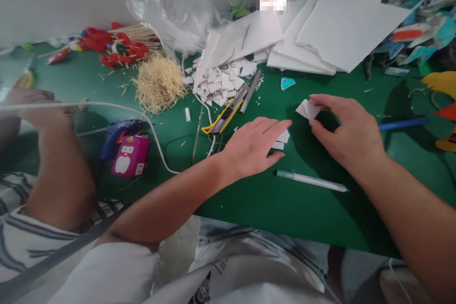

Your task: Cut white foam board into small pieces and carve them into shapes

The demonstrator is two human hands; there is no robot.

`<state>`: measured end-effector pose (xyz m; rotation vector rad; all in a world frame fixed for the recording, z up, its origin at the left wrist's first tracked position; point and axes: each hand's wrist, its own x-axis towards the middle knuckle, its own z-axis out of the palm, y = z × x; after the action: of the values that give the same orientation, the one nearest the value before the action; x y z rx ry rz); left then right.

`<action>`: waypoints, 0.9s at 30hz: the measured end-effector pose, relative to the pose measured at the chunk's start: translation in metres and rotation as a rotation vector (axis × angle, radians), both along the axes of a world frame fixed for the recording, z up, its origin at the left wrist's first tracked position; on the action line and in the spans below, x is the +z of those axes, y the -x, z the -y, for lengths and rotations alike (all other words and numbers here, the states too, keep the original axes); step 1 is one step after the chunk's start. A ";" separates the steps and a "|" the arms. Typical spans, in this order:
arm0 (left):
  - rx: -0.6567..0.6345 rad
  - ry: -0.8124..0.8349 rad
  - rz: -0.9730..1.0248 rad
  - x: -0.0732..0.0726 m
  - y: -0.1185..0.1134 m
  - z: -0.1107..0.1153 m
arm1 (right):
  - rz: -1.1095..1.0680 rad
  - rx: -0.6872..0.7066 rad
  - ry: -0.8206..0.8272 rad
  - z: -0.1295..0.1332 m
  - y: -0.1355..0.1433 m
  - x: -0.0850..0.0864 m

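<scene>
Between the thumb and fingers of my right hand (347, 130) is a small white foam board piece (307, 109), held above the green tabletop. My left hand (254, 146) reaches over the table with its fingers stretched out. Beneath its fingertips lie more white pieces (282, 140), partly hidden, and I cannot tell whether the hand touches them. A yellow and black utility knife (227, 115) rests just left of that hand, beside a grey stick (251, 90). In front of both hands lies a white marker (312, 181) with a teal cap.
White foam sheets (351, 28) are stacked at the back, near a heap of cut scraps (223, 83). Thin wooden strands (160, 80) form a pile. A purple power adapter (131, 156) and blue glue gun (119, 137) sit left, with a cable. A co-worker's arm (57, 166) is at far left.
</scene>
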<state>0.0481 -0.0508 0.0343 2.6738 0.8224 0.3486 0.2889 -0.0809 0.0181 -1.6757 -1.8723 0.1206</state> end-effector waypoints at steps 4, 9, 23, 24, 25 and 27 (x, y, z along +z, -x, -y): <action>-0.034 -0.022 -0.044 -0.003 -0.007 -0.004 | -0.013 0.010 0.005 0.003 -0.003 0.003; 0.175 -0.067 -0.113 0.003 -0.010 -0.020 | -0.011 0.150 0.009 0.012 0.002 0.007; 0.697 0.078 -0.684 0.053 0.025 -0.033 | 0.119 0.491 -0.043 0.018 0.016 0.012; 0.693 0.085 -0.700 0.053 0.023 -0.033 | 0.122 0.482 -0.049 0.018 0.016 0.011; 0.698 0.088 -0.713 0.054 0.022 -0.033 | 0.121 0.473 -0.050 0.018 0.015 0.011; 0.728 0.095 -0.740 0.058 0.022 -0.031 | 0.107 0.455 -0.032 0.017 0.015 0.010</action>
<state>0.0265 -0.0202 0.0922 2.2942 1.9559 -0.5601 0.2740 -0.0982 0.0281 -1.2296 -2.2966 0.1864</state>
